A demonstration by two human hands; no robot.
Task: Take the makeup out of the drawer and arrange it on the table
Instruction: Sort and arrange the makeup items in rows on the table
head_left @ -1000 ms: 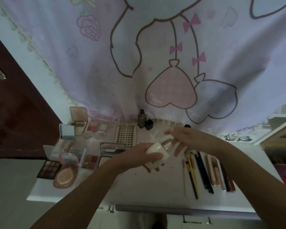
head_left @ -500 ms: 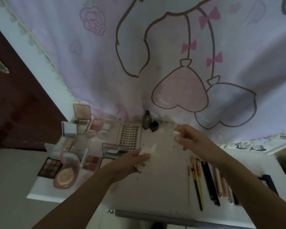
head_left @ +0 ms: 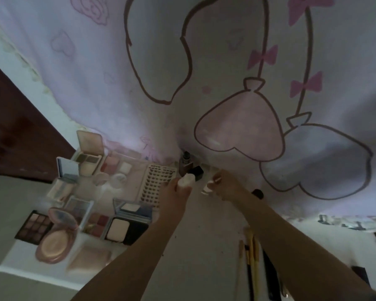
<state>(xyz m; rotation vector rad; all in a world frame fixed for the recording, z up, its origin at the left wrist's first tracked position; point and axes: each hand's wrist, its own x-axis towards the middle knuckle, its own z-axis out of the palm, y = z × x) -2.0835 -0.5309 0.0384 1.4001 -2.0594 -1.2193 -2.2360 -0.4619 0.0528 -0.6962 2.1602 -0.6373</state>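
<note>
Two hands reach to the back of the white desk (head_left: 195,246), at the centre of the frame. The left hand (head_left: 176,192) is closed around one white bottle (head_left: 188,180), held just beside the black cube cap (head_left: 197,172) and the one brown foundation bottle (head_left: 184,165) at the curtain (head_left: 161,72). The right hand (head_left: 226,187) pinches one small pale piece (head_left: 207,187), blurred, its kind unclear. At the left of the frame lie about nine open palettes and compacts, among them one nine-pan eyeshadow palette (head_left: 32,228), one round pink compact (head_left: 57,242) and one black powder case (head_left: 126,230), plus one tray of false lashes (head_left: 159,183). At lower right lie several brushes and pencils (head_left: 254,263), too blurred to count
</note>
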